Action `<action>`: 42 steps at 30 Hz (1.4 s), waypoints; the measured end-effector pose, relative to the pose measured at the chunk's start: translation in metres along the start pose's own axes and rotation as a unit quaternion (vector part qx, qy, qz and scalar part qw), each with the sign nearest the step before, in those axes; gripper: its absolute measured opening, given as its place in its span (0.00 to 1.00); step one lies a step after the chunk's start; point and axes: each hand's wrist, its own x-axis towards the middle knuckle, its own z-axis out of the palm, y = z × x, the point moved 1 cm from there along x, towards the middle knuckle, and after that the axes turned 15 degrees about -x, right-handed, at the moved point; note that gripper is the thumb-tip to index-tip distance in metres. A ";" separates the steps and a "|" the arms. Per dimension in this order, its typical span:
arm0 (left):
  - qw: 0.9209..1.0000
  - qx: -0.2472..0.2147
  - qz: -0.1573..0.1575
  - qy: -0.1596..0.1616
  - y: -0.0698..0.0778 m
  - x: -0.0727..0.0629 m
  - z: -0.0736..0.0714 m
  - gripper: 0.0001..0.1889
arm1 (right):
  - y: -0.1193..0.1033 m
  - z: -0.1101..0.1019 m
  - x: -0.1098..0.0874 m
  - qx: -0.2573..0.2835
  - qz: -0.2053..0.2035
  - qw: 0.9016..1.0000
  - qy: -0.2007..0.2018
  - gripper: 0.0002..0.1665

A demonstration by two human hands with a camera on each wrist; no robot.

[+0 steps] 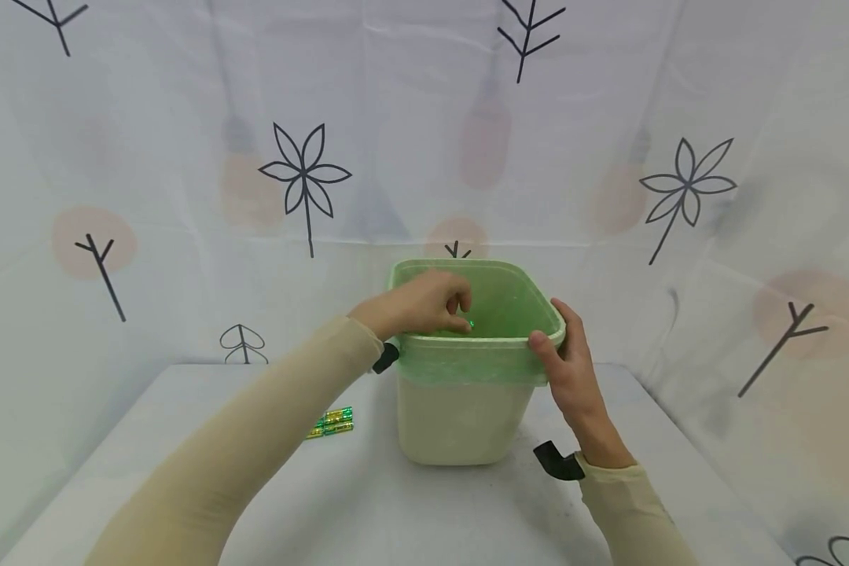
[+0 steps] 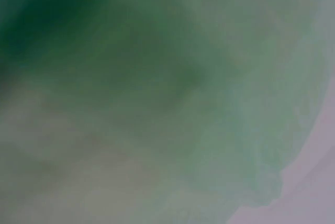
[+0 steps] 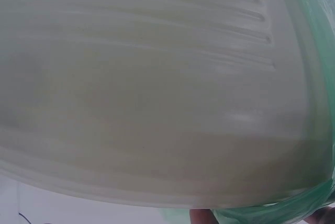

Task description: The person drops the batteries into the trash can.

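Observation:
A pale plastic bin (image 1: 460,424) stands on the table with a thin green bag (image 1: 481,362) lining it and folded over its rim. My left hand (image 1: 424,303) reaches over the near left rim into the mouth, fingers bent and thumb low. At the thumb tip shows a small shiny green bit of a battery (image 1: 472,324), mostly hidden by the hand. My right hand (image 1: 573,369) grips the right front corner of the rim, thumb outside on the bag. The left wrist view is a green blur of bag; the right one shows the bin's ribbed wall (image 3: 157,88).
Several green and gold batteries (image 1: 338,421) lie on the white table (image 1: 311,503) left of the bin, partly covered by my left sleeve (image 1: 255,440). A printed cloth (image 1: 396,157) hangs behind and at both sides.

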 end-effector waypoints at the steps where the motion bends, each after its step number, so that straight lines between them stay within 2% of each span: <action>1: 1.000 0.001 0.000 0.000 0.000 0.000 0.000 0.14 | 0.000 0.000 0.000 0.002 0.000 1.000 0.000 0.35; 15: 1.000 0.004 0.007 0.003 -0.003 -0.002 0.000 0.15 | 0.002 0.002 0.000 0.008 -0.002 1.000 0.002 0.35; 22: 0.999 -0.014 0.031 0.026 -0.003 -0.014 -0.012 0.12 | 0.003 0.002 -0.001 0.008 -0.003 1.000 -0.001 0.34; 28: 0.996 -0.026 0.045 0.068 -0.013 -0.035 -0.031 0.10 | 0.002 0.002 0.000 0.009 -0.006 1.000 0.001 0.34; 35: 0.988 -0.020 0.050 0.142 -0.034 -0.067 -0.044 0.09 | 0.002 0.000 0.001 0.003 -0.006 1.000 0.009 0.34; 38: 0.988 -0.019 0.034 0.152 -0.047 -0.081 -0.045 0.08 | 0.002 0.000 0.001 -0.003 -0.006 1.000 0.013 0.34; 42: 0.988 -0.024 -0.009 0.152 -0.064 -0.104 -0.041 0.08 | 0.001 0.001 0.001 0.001 -0.007 1.000 0.009 0.33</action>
